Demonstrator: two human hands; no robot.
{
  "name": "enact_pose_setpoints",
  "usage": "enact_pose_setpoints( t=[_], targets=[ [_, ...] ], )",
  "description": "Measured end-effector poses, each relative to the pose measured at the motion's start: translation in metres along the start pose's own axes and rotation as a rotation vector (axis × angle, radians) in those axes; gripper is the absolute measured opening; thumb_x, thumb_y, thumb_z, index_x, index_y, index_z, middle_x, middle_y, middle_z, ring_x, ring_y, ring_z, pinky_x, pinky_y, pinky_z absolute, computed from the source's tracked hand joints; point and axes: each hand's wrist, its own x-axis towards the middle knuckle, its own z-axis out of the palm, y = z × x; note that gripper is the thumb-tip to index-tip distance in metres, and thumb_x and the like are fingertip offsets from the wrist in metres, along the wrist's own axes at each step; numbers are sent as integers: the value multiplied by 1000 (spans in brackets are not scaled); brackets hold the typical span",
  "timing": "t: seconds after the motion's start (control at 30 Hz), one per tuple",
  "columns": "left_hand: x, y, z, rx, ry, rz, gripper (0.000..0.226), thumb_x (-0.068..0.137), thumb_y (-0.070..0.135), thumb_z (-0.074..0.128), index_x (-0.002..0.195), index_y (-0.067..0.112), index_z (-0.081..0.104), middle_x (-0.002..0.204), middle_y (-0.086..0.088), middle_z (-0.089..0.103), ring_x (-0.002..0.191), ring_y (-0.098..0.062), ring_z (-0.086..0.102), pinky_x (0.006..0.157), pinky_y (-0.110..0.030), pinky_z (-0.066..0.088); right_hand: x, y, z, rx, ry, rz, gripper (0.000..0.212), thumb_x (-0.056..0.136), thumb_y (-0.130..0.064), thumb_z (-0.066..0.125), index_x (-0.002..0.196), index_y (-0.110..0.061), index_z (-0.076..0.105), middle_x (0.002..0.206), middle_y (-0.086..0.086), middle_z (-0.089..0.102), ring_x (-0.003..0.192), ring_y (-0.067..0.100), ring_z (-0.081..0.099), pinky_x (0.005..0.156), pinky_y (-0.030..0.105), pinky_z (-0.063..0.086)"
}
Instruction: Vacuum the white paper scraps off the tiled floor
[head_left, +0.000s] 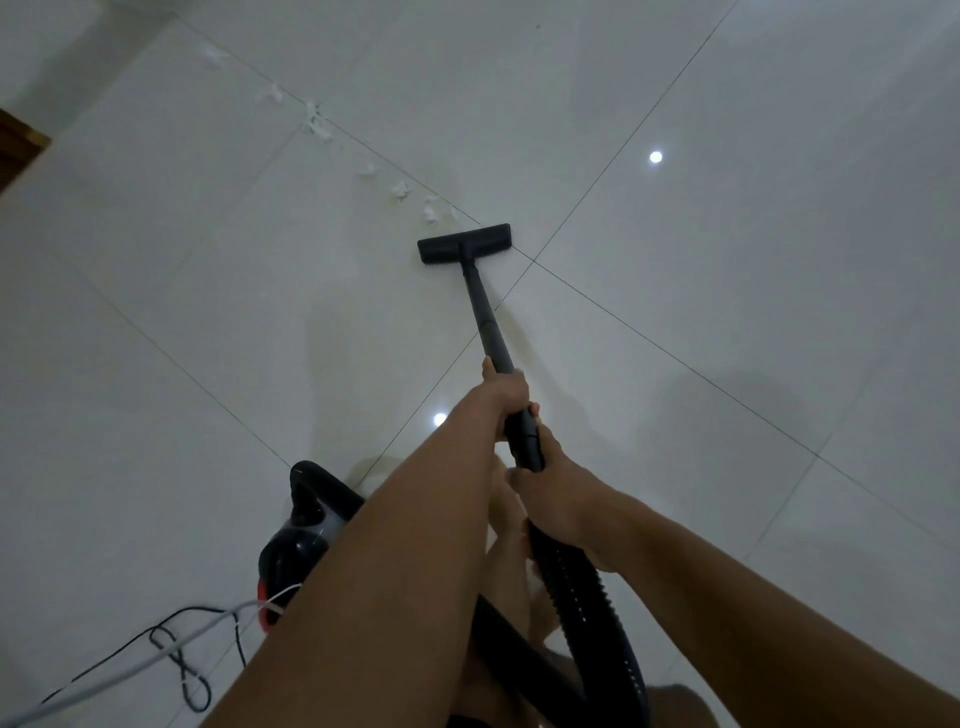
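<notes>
both forearms fill the lower frame, bare. right hand (558, 499) closed round the black wand where the ribbed hose (587, 592) joins it; left hand (501, 395) closed round the wand (485, 322) further up toward the head. grip well spaced for steering: one hand pushes, one guides.

wand: rigid, smooth tube, probably light; hose soft, corrugated, will drag and twist behind. floor head (464, 243) flat, wide, matte black, resting on the tiled floor (727, 312), just short of the nearest paper scraps (430, 212).

scraps: small, crumpled, white, thin, likely near weightless, may skitter ahead if the head shoves them. they trail in a loose line along a grout joint toward the upper left, farthest ones well apart from the head.

tiles glossy, pale, reflective; head should glide easily. canister (306, 525) sits at lower left beside tangled cords (176, 649).
</notes>
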Motion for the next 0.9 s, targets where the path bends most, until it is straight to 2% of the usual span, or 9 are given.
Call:
enact_pose_setpoints(
  t=[0.1,0.2,0.33,0.43,0.5,0.57,0.63,0.77,0.9],
  targets=[
    [0,6,-5,15,11,20,64,110,36,35,159,50,-3,76,-6,55,59,-12,53,68,-31,55,3,-6,1,-10,-1,-19,76,109,-23,42,160,-48,-8,91,5,58,61,16,61,38,17,46],
    [-4,4,4,21,41,34,63,110,36,34,159,49,-2,78,-6,55,61,-12,53,67,-31,55,-4,-5,-6,-17,7,-35,76,110,-24,41,159,-50,-11,90,2,53,64,15,60,33,13,41],
    [-8,-10,24,22,66,59,63,111,36,32,159,50,-6,83,-7,55,64,-11,54,60,-28,52,-12,16,-19,43,-27,-29,76,110,-25,40,157,-56,-10,108,13,60,58,16,56,40,22,49],
    [-14,-30,36,31,68,46,63,111,37,31,159,50,-7,88,-8,57,65,-12,55,64,-28,54,-22,40,-23,89,-63,-39,74,110,-25,41,160,-50,-7,92,-1,51,57,11,54,42,23,50],
    [-19,-41,43,55,68,38,63,111,37,31,159,49,-8,86,-9,58,64,-12,55,59,-28,52,-30,51,-24,74,-97,-73,74,110,-22,40,162,-43,-9,84,-10,43,63,4,53,45,20,51],
    [-24,-47,47,70,68,33,64,111,37,31,159,48,-10,83,-9,58,63,-12,55,55,-28,50,-38,54,-26,56,-107,-79,74,110,-27,41,162,-41,-10,84,-11,42,65,3,53,50,18,51],
    [-24,-48,48,87,69,31,65,111,35,31,160,47,-10,84,-9,58,64,-12,56,54,-28,50,-39,55,-29,34,-105,-59,74,108,-34,44,162,-44,-6,85,-5,47,62,10,56,55,25,53],
    [-21,-41,41,55,53,29,68,110,30,34,159,48,-10,84,-9,59,67,-13,57,66,-29,55,-36,46,-29,-5,-103,-24,70,109,-30,43,161,-47,-2,85,5,53,55,13,54,48,27,52],
    [-13,-32,33,28,42,31,68,110,29,34,159,49,-10,84,-9,58,66,-12,56,70,-30,55,-29,31,-24,15,-103,-18,73,110,-15,40,162,-44,-3,81,-1,40,61,9,48,38,18,48]
  ],
)
